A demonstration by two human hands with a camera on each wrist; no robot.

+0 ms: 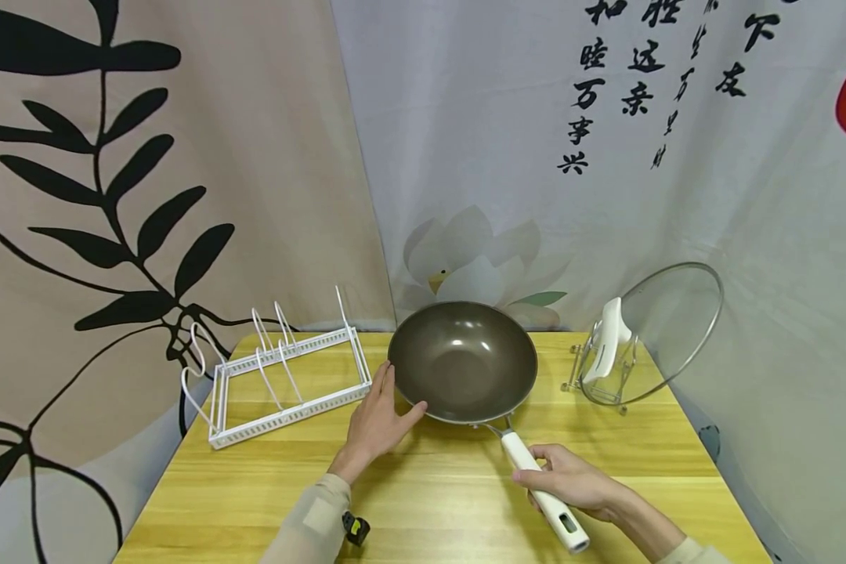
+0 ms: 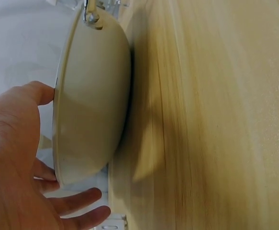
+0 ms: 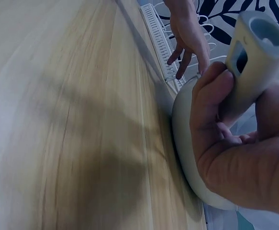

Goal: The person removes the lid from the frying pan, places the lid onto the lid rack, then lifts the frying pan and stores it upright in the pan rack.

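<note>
Head: left grip (image 1: 378, 421) wide against pan (image 1: 461, 364); right grip (image 1: 574, 479) round handle (image 1: 556, 513).

You face a wooden table (image 1: 430, 501) backed by cloth (image 1: 289, 157), beige with black leaves (image 1: 204, 258) left, grey with lettering (image 1: 589, 94) right.

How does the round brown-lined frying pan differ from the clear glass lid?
The pan is opaque and brown inside; the lid is transparent. The pan opens upward; the lid stands tilted on edge. The right hand grips the pan's white handle; the lid's white handle is untouched. Both are round.
</note>
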